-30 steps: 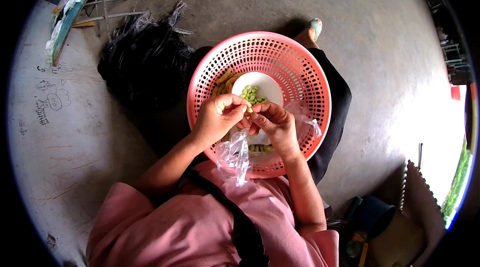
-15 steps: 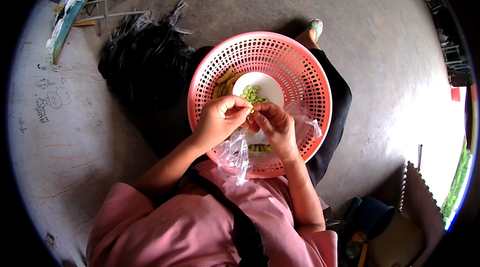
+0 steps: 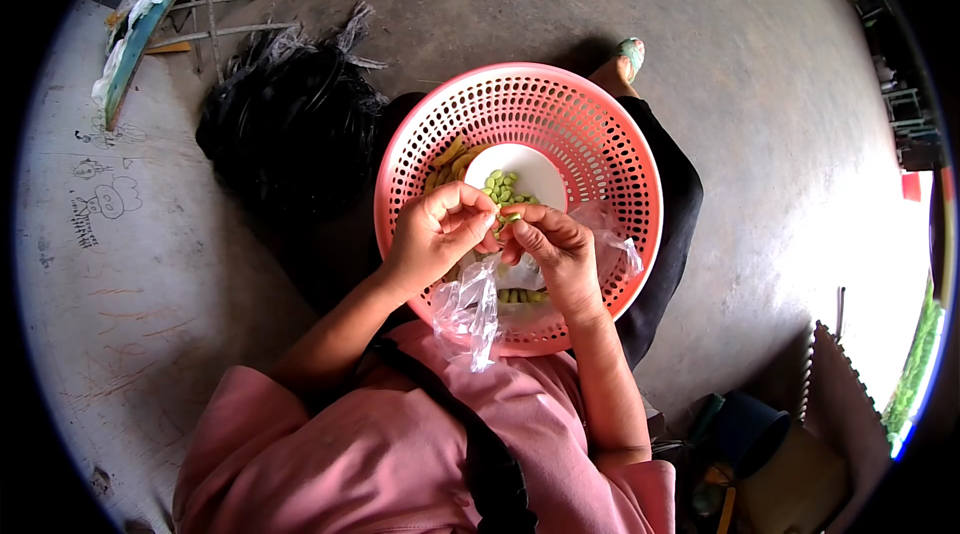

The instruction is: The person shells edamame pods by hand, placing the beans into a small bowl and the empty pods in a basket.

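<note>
My left hand (image 3: 440, 234) is closed in a pinch, thumb against forefinger; anything between those fingertips is too small to make out. My right hand (image 3: 556, 252) pinches a pale green bean (image 3: 512, 218) between thumb and forefinger, close beside the left fingertips. Both hands are held over a pink perforated plastic basket (image 3: 610, 119) resting on my lap. Inside it stands a white bowl (image 3: 541, 174) with several shelled green beans (image 3: 497, 184). Yellow-brown pods or husks (image 3: 449, 162) lie left of the bowl. Beneath my hands, a clear plastic bag (image 3: 468, 309) partly covers more green pods (image 3: 522, 295).
A bundle of black strands (image 3: 285, 124) lies on the concrete floor (image 3: 740, 124) to the left. Beyond it are sticks (image 3: 212, 19) and a blue-green board (image 3: 150, 29). A dark bucket (image 3: 750, 429) stands at lower right. My foot (image 3: 628, 62) shows past the basket.
My fingertips have drawn slightly apart, and the green bean now shows at the right fingertips. The basket and bowl have stayed in place.
</note>
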A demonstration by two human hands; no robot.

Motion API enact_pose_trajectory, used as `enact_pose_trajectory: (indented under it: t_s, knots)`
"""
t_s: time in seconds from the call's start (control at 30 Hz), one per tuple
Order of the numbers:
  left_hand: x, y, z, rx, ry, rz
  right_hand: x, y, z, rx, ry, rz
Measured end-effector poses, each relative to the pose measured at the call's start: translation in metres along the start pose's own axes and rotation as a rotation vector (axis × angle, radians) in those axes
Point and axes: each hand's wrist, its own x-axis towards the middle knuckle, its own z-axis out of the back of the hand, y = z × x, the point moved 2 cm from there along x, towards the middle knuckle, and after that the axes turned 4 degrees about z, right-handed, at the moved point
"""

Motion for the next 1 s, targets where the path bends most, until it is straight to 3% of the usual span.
enact_pose_trajectory:
  t_s: [0.17, 0.37, 0.67, 1.0]
  knots:
    - [0.002, -0.002, 0.0, -0.163, 0.042, 0.119, 0.001, 0.004, -0.004, -0.083, -0.031, 0.039]
    - [0.003, 0.001, 0.003, -0.207, 0.047, 0.168, 0.001, -0.005, -0.004, -0.367, 0.002, 0.26]
    - [0.002, 0.001, -0.001, -0.114, -0.015, 0.099, -0.002, 0.003, -0.013, -0.077, -0.009, 0.016]
    - [0.001, -0.001, -0.003, -0.119, -0.007, 0.085, -0.003, -0.002, -0.01, -0.126, -0.025, 0.059]
